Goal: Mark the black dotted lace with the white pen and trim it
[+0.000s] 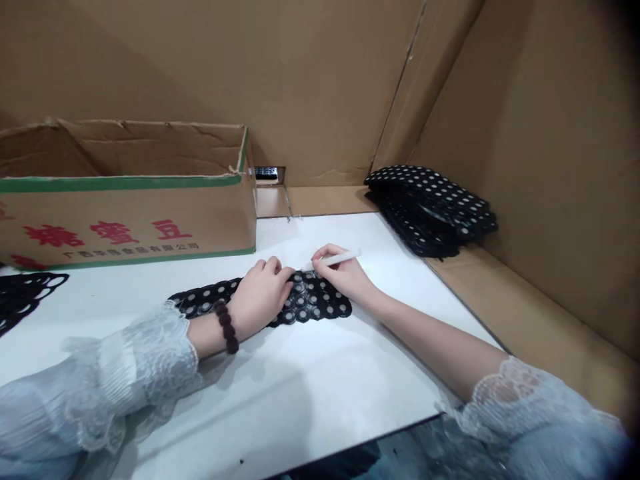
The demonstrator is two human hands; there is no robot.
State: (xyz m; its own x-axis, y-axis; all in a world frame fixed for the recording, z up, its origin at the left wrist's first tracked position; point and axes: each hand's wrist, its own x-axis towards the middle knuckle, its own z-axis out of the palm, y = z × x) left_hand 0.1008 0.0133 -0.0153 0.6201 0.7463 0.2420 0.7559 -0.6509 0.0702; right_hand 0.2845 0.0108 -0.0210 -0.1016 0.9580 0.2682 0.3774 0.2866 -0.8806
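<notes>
A strip of black lace with round holes (315,303) lies flat on the white table (300,393). My left hand (263,293) rests on top of the lace with its fingers curled down, pressing it against the table. My right hand (343,273) sits at the lace's far edge and pinches a thin white pen-like tool (335,259), whose tip points left toward my left fingertips. A dark bead bracelet (227,327) circles my left wrist.
A stack of the same black lace pieces (433,207) lies at the back right. An open cardboard box with red print (125,200) stands at the back left. More black lace (25,293) shows at the left edge. Cardboard walls (525,133) enclose the table.
</notes>
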